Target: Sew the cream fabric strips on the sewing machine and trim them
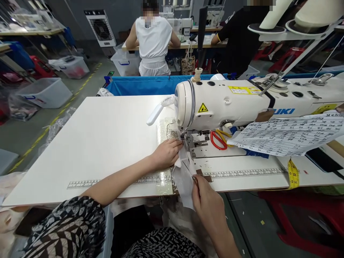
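1. Apparently one piece of thin white fabric [185, 182] is in hand: its far end lies at the presser foot [188, 139], and its near end drops past the near edge of the white table [118, 136].

2. Two hands attend to it. The left hand [167, 154] rests on the fabric's left side, fingers together and tips just beside the foot, probably to steady and guide it; whether the thumb pinches cloth underneath, I cannot tell.

3. Nearer and to the right, the right hand [208, 197] is curled closed around one slim metal tool [190, 170], its tip angled far and left over the fabric, likely for fine control where fingertips are too broad.

4. One sewing machine [228, 102] stands across the far right of the table, leaving a broad flat area at left, presumably for spreading cloth.

5. Right of the foot sit two looped handles, one red [218, 140] and one yellow [224, 137], within easy reach. Two printed rulers, left [83, 184] and right [247, 173], run along the near edge, handy for measuring; one yellow tape measure [293, 175] hangs over it.

6. Farther right are one script-covered sheet [292, 133], leaning against the machine, and one dark phone [324, 160].

7. Beyond, two people [154, 37] [240, 39] sit at another table.
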Tool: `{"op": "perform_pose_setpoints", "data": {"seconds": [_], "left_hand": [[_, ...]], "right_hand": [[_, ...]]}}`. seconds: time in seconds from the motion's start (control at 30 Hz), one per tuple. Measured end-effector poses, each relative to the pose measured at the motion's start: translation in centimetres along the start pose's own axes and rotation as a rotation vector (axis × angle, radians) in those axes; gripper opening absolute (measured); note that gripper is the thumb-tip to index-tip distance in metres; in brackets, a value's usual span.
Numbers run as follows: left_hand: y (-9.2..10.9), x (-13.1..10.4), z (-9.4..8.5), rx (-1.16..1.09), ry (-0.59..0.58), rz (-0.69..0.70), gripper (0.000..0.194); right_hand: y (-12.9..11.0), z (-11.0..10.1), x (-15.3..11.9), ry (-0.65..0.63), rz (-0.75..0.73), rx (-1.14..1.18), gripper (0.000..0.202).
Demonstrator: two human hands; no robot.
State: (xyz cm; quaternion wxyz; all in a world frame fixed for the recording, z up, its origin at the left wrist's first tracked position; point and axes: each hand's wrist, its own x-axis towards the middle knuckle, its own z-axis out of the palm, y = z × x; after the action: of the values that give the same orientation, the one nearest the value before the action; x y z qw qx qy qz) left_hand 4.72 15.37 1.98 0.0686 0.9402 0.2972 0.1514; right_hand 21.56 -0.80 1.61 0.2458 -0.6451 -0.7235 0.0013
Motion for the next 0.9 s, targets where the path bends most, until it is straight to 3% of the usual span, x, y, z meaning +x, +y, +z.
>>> {"op": "perform_pose_setpoints", "data": {"seconds": [0.33, 0.57, 0.9], "left_hand": [[1.8, -0.4, 0.1, 0.04, 0.023, -0.035, 0.046], [2.3, -0.9, 0.8, 0.07, 0.039, -0.034, 0.047], [2.8, -0.9, 0.4, 0.075, 0.029, 0.021, 0.049]], "right_hand": [[0.0, 0.3, 1.2, 0.047, -0.009, -0.03, 0.027], [0.2, 0.7, 2.2, 0.01, -0.009, -0.096, 0.023], [0.0, 0.9, 3.0, 0.042, -0.03, -0.114, 0.022]]}}
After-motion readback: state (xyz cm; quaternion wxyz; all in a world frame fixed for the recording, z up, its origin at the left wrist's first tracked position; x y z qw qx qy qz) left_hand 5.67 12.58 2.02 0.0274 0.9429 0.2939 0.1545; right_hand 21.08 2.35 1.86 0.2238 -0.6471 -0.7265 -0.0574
